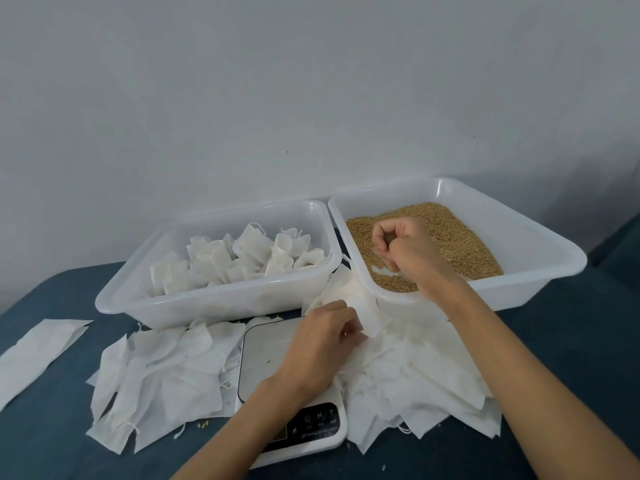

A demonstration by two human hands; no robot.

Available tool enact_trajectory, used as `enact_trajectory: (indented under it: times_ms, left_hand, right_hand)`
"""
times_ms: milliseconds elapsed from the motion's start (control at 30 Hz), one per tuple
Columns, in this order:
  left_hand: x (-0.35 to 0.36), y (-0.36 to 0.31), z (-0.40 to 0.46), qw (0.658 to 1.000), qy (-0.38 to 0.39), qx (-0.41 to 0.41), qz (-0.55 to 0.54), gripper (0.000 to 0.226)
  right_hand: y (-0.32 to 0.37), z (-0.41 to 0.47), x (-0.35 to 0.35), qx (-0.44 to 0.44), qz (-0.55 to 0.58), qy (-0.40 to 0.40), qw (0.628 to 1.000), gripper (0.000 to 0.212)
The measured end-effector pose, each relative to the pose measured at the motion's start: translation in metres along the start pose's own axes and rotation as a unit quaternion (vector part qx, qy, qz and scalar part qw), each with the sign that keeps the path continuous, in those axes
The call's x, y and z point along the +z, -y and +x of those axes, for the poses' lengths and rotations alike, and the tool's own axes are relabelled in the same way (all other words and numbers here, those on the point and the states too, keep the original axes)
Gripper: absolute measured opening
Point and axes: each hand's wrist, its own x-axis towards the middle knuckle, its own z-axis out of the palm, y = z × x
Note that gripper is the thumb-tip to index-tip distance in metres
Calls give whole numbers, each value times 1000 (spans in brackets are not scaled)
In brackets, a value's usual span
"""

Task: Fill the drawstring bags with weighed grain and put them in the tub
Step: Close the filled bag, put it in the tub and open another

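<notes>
Grain (460, 233) lies brown and loose in the white tub on the right (540, 258), with a bare white patch near the front. The right hand (405, 245) is down in that tub with its fingers curled tight into a fist; whether grain is inside the fist cannot be seen. The left hand (322, 344) is over the white scale (294, 424), and its fingers pinch the top of one empty drawstring bag (367, 320) just beside the grain tub. More flat empty bags (166, 375) lie in heaps on both sides of the scale on the blue table (48, 438). Filled bags (242, 261) sit packed together in the white tub on the left (214, 303), right next to the grain tub. A long white strip (38, 351) lies far left.
</notes>
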Motion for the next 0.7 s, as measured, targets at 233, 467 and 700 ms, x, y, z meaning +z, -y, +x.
enact_trajectory:
  times_ms: [233,467,700]
  left_hand:
    - [-23,21,4,923,-156,-147,-320,28]
    - [-32,46,-11,896,-148,-197,-369,25]
    - [-51,70,-18,905,-233,-227,-273,20]
  right_hand:
    - [13,-22,29,-193,-64,-63,977,25]
    - [-7,-39,75,-145,-79,109,980,19]
    - [-22,-42,87,-99,-82,134,983,17]
